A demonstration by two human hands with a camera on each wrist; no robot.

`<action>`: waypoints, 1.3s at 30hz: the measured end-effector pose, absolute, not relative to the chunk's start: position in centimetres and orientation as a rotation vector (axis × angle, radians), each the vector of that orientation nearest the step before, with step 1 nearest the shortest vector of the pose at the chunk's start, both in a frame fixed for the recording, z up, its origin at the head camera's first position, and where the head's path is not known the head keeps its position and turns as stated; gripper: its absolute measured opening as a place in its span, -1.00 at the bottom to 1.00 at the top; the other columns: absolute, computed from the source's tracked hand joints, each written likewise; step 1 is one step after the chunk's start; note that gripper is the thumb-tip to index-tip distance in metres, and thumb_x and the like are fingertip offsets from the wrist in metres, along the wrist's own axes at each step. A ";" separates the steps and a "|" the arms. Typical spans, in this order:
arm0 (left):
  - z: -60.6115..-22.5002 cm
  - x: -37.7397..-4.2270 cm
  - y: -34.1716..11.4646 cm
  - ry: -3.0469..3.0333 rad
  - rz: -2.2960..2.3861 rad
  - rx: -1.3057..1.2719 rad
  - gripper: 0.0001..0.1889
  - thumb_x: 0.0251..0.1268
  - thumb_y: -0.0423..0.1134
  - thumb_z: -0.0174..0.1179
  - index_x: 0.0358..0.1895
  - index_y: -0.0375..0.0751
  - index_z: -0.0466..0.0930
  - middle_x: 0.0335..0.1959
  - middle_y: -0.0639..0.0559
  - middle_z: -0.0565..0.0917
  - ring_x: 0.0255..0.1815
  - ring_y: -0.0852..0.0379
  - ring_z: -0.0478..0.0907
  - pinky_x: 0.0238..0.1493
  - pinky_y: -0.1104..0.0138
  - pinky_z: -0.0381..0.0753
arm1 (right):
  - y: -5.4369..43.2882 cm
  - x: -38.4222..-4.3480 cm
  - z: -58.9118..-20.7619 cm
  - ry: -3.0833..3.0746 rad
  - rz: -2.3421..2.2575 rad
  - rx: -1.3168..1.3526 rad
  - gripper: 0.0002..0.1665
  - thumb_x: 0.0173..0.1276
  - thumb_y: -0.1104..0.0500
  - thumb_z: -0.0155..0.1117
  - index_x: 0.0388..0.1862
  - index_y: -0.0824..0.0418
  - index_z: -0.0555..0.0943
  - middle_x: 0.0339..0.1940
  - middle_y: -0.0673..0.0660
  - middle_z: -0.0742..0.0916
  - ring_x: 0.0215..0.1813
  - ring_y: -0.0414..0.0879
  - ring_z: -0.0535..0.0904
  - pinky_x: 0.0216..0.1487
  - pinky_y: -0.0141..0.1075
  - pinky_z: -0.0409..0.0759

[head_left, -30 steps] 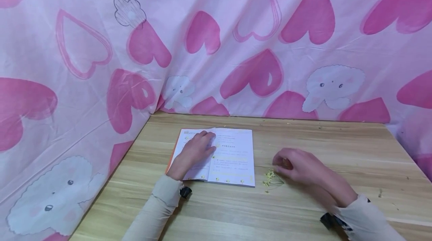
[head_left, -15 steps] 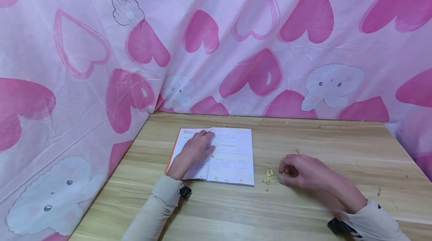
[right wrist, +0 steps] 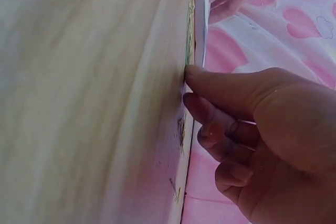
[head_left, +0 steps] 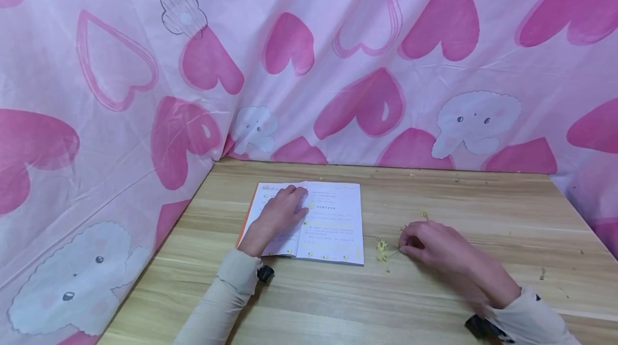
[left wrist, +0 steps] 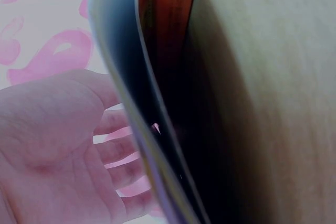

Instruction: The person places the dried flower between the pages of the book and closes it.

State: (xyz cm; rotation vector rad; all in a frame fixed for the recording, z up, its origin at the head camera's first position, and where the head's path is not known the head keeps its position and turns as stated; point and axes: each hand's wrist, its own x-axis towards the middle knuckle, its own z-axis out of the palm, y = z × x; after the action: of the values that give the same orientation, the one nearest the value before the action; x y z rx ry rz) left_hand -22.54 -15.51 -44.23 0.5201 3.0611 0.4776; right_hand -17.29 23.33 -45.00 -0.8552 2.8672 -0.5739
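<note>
An open book (head_left: 333, 227) with printed white pages lies on the wooden table. My left hand (head_left: 280, 216) rests over its left page and the centre fold, fingers extended. In the left wrist view that hand (left wrist: 58, 135) lies along the book's lifted pages (left wrist: 123, 72), which partly hide the fingers. To the right of the book, a small dried sprig of yellow flowers (head_left: 381, 251) lies on the table, blossoms towards the book. My right hand (head_left: 441, 248) pinches its thin stem between thumb and forefinger; the right wrist view shows these fingertips (right wrist: 194, 73) at the stem, low by the tabletop.
Yellow flower bits (head_left: 424, 215) lie just beyond my right hand. Small dark plant scraps (head_left: 543, 274) are scattered on the table (head_left: 309, 307) farther right. A pink heart-patterned cloth (head_left: 289, 103) hangs along the back and left edges of the table.
My right hand has shifted a little right and its fingers have closed on the stem. The flower head has turned slightly and moved a touch left. My left hand stays on the book.
</note>
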 end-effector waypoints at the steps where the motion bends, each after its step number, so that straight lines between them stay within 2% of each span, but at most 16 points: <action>1: -44.2 -22.5 -15.5 3.059 0.477 0.517 -0.54 0.55 -0.14 0.35 0.40 -0.12 0.56 0.25 -0.14 0.65 0.26 -0.19 0.61 0.16 -0.14 0.70 | 23.3 -17.2 -45.1 2.879 -0.565 -0.860 -0.81 0.42 0.10 0.56 -0.30 -0.23 0.74 -0.34 -0.35 0.68 -0.29 -0.39 0.48 -0.24 -0.34 0.52; 6: -44.3 -22.6 -15.6 3.067 0.469 0.520 -0.55 0.56 -0.13 0.34 0.40 -0.11 0.56 0.24 -0.14 0.65 0.24 -0.19 0.62 0.12 -0.13 0.70 | 23.4 -17.0 -45.4 2.913 -0.547 -0.896 -0.77 0.47 0.13 0.49 -0.30 -0.23 0.68 -0.34 -0.33 0.64 -0.27 -0.42 0.47 -0.23 -0.33 0.54; 14: -44.3 -22.7 -15.6 3.076 0.471 0.541 -0.55 0.55 -0.13 0.35 0.39 -0.12 0.57 0.24 -0.16 0.65 0.23 -0.21 0.62 0.12 -0.13 0.70 | 23.5 -16.9 -45.7 2.816 -0.651 -0.908 -0.83 0.59 0.16 0.36 -0.22 -0.12 0.61 -0.33 -0.25 0.59 -0.27 -0.40 0.45 -0.24 -0.40 0.51; 28: -44.5 -22.8 -15.6 3.068 0.488 0.544 -0.55 0.55 -0.13 0.34 0.41 -0.09 0.57 0.22 -0.13 0.61 0.23 -0.19 0.58 0.06 -0.12 0.67 | 23.8 -17.2 -45.5 2.753 -0.828 -0.919 -0.92 0.64 0.17 0.30 -0.13 0.01 0.61 -0.28 -0.18 0.63 -0.22 -0.37 0.49 -0.19 -0.38 0.59; 34: -44.6 -22.7 -15.7 3.035 0.471 0.593 -0.48 0.63 -0.12 0.23 0.56 0.04 0.48 0.33 -0.20 0.55 0.31 -0.24 0.52 0.11 -0.17 0.63 | 23.8 -17.2 -45.4 2.690 -0.976 -0.958 -0.92 0.68 0.16 0.26 -0.13 0.06 0.61 -0.31 -0.12 0.63 -0.26 -0.36 0.48 -0.25 -0.40 0.58; 39: -44.6 -22.6 -15.6 2.998 0.479 0.598 -0.43 0.64 0.01 0.22 0.61 0.13 0.43 0.40 -0.24 0.47 0.36 -0.26 0.45 0.16 -0.21 0.58 | 23.4 -17.3 -45.6 2.671 -1.058 -0.907 -0.91 0.67 0.17 0.27 -0.14 0.06 0.61 -0.34 -0.12 0.63 -0.29 -0.34 0.49 -0.28 -0.39 0.58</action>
State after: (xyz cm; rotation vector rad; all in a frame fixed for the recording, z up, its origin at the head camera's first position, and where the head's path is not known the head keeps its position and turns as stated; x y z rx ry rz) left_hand -22.59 -15.63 -44.60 0.5977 2.9977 0.4791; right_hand -17.30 23.36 -45.59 -0.9068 2.6710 -1.0578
